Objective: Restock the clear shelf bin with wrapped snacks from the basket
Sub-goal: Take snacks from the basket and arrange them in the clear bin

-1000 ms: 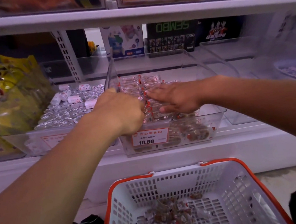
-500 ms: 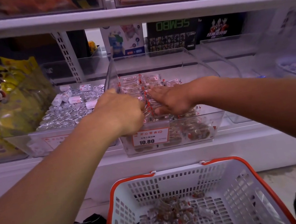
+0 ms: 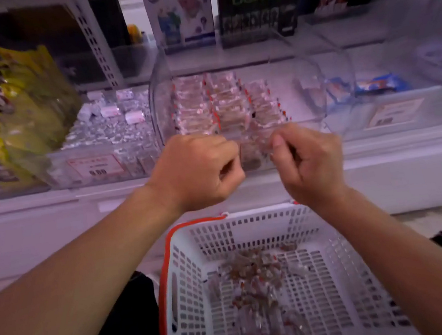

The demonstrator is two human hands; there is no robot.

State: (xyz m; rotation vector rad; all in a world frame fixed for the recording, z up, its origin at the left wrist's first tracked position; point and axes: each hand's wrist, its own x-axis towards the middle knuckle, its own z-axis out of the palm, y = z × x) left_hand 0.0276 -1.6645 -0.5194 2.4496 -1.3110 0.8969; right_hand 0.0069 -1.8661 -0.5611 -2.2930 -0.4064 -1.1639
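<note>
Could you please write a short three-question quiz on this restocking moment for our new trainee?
1. True or false: the white basket with the orange rim holds no wrapped snacks.
2. Which lies directly left of the clear shelf bin? A) yellow snack bags B) a bin of silver-wrapped candies C) blue packets
3. Fill in: the left hand and right hand, fingers curled, are at the bin's ____ edge.

Key
1. False; a loose pile lies on its bottom.
2. B
3. front
</note>
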